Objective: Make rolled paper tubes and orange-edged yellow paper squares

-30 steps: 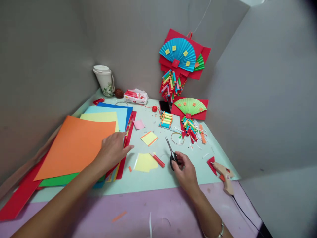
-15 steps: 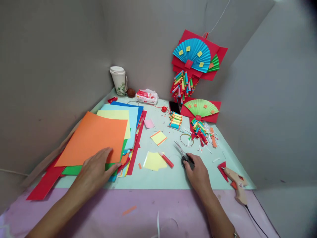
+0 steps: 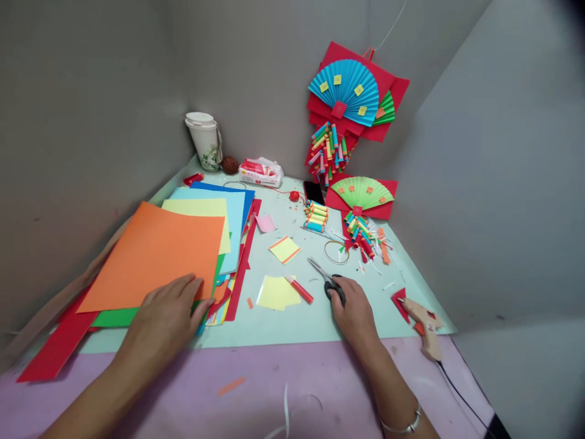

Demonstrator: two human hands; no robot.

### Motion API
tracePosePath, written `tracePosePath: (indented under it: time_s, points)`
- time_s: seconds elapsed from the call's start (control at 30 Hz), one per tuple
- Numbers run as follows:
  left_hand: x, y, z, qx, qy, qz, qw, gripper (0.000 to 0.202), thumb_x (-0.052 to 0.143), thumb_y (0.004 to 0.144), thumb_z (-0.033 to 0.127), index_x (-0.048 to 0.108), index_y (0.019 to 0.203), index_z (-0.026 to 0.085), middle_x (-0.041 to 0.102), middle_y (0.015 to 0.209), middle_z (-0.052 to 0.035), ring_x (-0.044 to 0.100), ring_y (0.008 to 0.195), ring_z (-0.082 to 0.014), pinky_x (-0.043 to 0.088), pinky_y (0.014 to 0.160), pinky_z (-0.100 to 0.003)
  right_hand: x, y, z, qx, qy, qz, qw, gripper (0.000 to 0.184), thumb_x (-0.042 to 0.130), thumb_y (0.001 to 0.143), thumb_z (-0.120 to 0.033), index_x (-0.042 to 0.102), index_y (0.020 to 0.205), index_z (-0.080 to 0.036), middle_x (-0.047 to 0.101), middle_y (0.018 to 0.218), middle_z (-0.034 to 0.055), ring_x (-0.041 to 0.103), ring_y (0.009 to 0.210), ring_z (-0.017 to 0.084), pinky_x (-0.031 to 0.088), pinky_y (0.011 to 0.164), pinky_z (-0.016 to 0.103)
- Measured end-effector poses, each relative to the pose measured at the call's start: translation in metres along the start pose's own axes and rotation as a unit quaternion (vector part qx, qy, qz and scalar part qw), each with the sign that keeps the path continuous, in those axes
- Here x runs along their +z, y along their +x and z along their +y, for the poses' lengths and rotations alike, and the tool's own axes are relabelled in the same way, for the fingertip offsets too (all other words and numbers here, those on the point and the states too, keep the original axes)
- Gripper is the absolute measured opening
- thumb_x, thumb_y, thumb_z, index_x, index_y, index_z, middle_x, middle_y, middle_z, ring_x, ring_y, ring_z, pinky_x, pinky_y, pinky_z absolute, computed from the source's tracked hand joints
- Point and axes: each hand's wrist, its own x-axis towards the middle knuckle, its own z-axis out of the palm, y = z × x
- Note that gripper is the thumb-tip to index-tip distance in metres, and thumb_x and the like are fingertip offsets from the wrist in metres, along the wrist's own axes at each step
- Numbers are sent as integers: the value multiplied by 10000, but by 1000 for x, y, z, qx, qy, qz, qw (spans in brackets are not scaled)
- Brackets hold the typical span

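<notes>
My left hand (image 3: 167, 311) lies on the near right part of a paper stack, over an orange sheet (image 3: 158, 250). Its fingers rest flat and the thumb is spread apart, close to red scraps (image 3: 220, 305) beside the stack. A green sheet (image 3: 114, 317) pokes out under the orange one. On the right, my right hand (image 3: 355, 311) has its fingers around the black handles of a pair of scissors (image 3: 329, 281), whose blades point away and to the left. Left of the scissors lie a red pen-like stick (image 3: 300, 290) and a pale yellow sheet (image 3: 274, 294).
A glue gun (image 3: 425, 329) with a cord lies at the right. Behind are a metal ring (image 3: 337, 252), firecracker-like paper rolls (image 3: 316, 216), a green paper fan (image 3: 363, 192), a phone (image 3: 314, 192), tissues (image 3: 260, 172) and a lidded cup (image 3: 203, 141). A blue fan decoration (image 3: 345, 91) hangs above.
The whole view has shifted, so things appear further left. My right hand and the scissors have moved slightly left over the table. My left hand stays on the paper stack.
</notes>
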Motion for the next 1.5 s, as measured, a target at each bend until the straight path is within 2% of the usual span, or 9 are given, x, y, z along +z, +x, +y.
tracePosePath:
  time_s: [0.23,0.47,0.57,0.7,0.93,1.07,1.17,1.3,1.5]
  points:
    - [1,2,0,24,6,26,999,406,305,996,377,634,1104,166,672,1203,-183,631,1103,-352,430,921,-464,-8,3,-19,-45,-2,27,999,268,524,935,-262,643,1159,-175,643,1140,149,556,1086,302,472,954,502]
    - [-2,0,3,8,-28,25,999,404,323,980,403,608,1122,154,638,1271,-218,602,1155,-396,416,967,-520,11,5,-73,-196,57,-130,970,463,694,869,-326,563,1299,-215,622,1236,131,544,1164,298,483,962,451]
    - [2,-4,0,7,-45,31,998,390,364,947,386,595,1165,161,609,1325,-225,567,1221,-409,400,1001,-541,20,11,-83,-239,26,-164,957,337,679,890,-317,614,1206,-220,624,1212,125,537,1195,292,480,966,444]
    - [7,-6,-8,9,-78,23,997,316,393,926,343,579,1169,262,630,1335,-113,562,1244,-355,370,1057,-528,30,28,-71,-239,-6,-145,960,170,615,929,-255,661,1090,-227,646,1144,110,553,1173,275,487,954,432]
    - [7,-5,-11,31,-30,25,999,358,312,970,364,581,1158,221,639,1308,-132,574,1235,-329,378,1061,-506,29,50,-48,-227,-25,-110,967,245,610,928,-262,658,1162,-205,641,1211,132,507,1255,308,441,1022,478]
    - [-2,-9,-11,40,-86,28,995,327,361,913,315,643,1069,256,692,1216,-115,623,1154,-346,392,1047,-546,14,39,-61,-321,-18,-167,932,323,615,922,-318,615,1225,-208,615,1283,126,474,1294,301,410,1057,476]
    - [-5,-13,-15,57,-111,25,992,343,374,848,212,660,1026,279,716,1183,-90,645,1126,-327,357,1078,-570,9,32,-69,-376,-50,-206,902,207,502,971,-213,636,1129,-220,657,1137,97,523,1204,260,429,1013,424]
    - [4,-17,-21,102,-84,31,991,369,387,844,155,665,1070,244,709,1227,-107,638,1162,-320,374,1069,-554,18,37,-64,-375,-105,-161,907,280,400,974,-67,647,1009,-193,662,937,89,560,1042,231,420,971,392]
    - [18,-15,-26,160,-45,158,973,286,415,938,181,686,1024,195,757,1102,-129,704,992,-281,444,1005,-477,37,56,-52,-351,-113,-108,923,239,445,936,-26,640,891,-155,638,849,101,546,912,241,421,890,393]
